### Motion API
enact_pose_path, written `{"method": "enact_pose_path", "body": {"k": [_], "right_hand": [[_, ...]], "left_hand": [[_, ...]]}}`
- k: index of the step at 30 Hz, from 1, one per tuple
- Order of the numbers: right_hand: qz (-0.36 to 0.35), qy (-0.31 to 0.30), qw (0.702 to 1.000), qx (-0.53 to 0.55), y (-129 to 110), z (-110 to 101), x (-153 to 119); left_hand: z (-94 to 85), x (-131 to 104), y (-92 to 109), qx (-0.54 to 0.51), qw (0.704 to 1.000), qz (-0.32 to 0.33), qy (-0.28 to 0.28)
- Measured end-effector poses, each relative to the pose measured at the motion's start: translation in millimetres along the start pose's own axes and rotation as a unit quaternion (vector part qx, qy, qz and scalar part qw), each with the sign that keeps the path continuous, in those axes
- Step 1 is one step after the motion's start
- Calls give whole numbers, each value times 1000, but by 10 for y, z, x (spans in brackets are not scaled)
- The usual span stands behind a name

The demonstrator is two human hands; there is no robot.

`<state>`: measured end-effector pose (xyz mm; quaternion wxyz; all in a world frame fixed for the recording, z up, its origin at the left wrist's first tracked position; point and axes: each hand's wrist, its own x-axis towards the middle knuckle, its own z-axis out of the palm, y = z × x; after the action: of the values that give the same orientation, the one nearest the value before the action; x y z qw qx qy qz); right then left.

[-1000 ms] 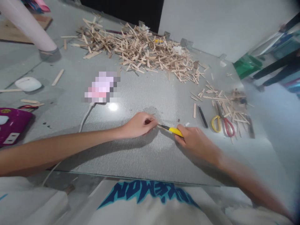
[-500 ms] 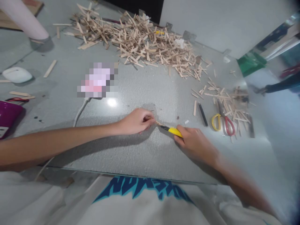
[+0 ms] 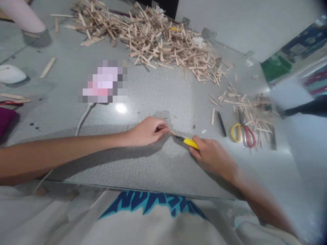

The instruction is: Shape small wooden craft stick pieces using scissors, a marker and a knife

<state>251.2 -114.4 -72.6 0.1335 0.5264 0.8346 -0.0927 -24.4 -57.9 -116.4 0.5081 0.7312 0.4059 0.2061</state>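
My left hand (image 3: 150,131) is closed, its thumb and fingers pinching a thin wooden stick (image 3: 172,131) that pokes out to the right. My right hand (image 3: 211,151) grips a yellow utility knife (image 3: 190,143) by its body. The knife's dark, narrow front end points left and meets the stick's free end, or lies right beside it. Both hands are low over the middle of the grey, textured table (image 3: 153,166). My left fingers hide the rest of the stick.
A big heap of wooden sticks (image 3: 158,41) lies at the back. To the right are a black pen-like tool (image 3: 222,124), scissors (image 3: 243,133) with yellow and red handles, and loose sticks (image 3: 240,102). A blurred-out phone (image 3: 102,83) with a white cable (image 3: 83,119) and a white mouse (image 3: 11,74) lie left.
The view has shifted slightly, so the things at left sit further left. Both hands keep nearly the same pose, with the knife still at the stick's end.
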Motion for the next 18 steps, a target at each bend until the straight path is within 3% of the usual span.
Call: {"method": "enact_pose_path", "body": {"k": [12, 18], "right_hand": [[12, -26, 999, -40, -61, -12, -21], [9, -41, 995, -90, -97, -31, 33]], "left_hand": [[-23, 14, -17, 9, 999, 28, -33], [-1, 26, -49, 41, 996, 80, 7]]}}
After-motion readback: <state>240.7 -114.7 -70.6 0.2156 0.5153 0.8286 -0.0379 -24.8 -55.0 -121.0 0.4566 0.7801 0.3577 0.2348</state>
